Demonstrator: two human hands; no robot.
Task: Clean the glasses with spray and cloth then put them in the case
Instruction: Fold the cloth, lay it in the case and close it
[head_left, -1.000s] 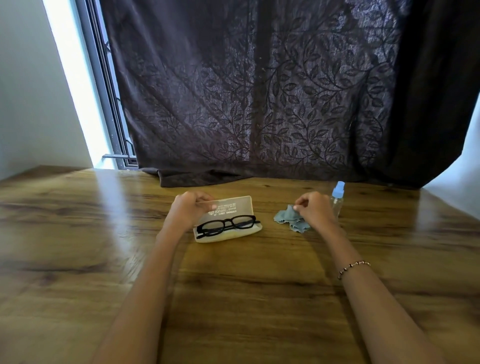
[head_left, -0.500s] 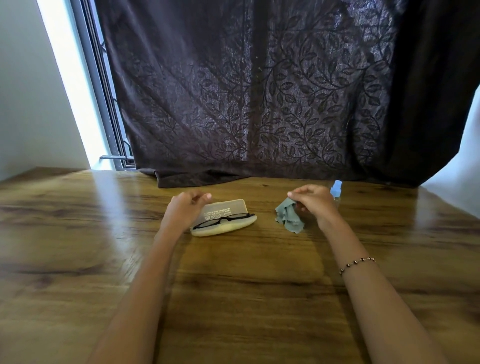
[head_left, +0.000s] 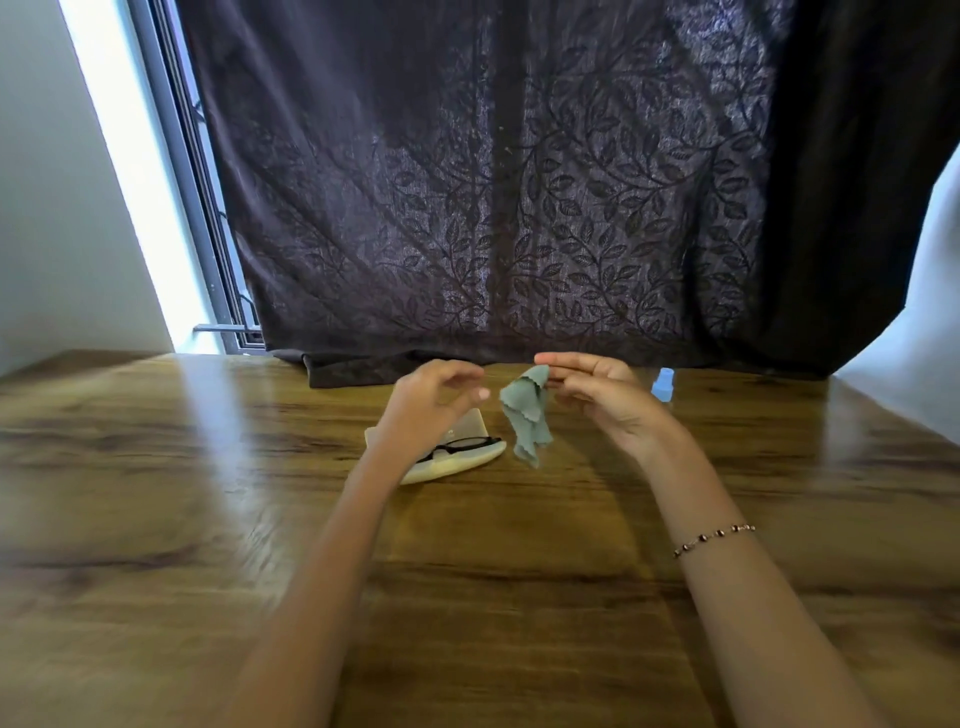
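Black-framed glasses (head_left: 467, 445) lie in an open cream case (head_left: 457, 466) on the wooden table (head_left: 156, 493). My right hand (head_left: 602, 397) pinches a grey-green cloth (head_left: 527, 415) by its top corner, and the cloth hangs in the air just right of the case. My left hand (head_left: 431, 402) hovers above the case's left part with fingers loosely curled and nothing in it, hiding part of the lid. A small spray bottle with a blue cap (head_left: 664, 383) stands behind my right hand, mostly hidden.
A dark leaf-patterned curtain (head_left: 493, 208) hangs along the table's far edge and drapes onto it. A window frame (head_left: 208, 234) and bright light are at the far left. A bead bracelet (head_left: 714, 538) circles my right wrist.
My right hand lifted the cloth off the table and carried it up and leftward. My left hand let go of the case lid and rose above it.
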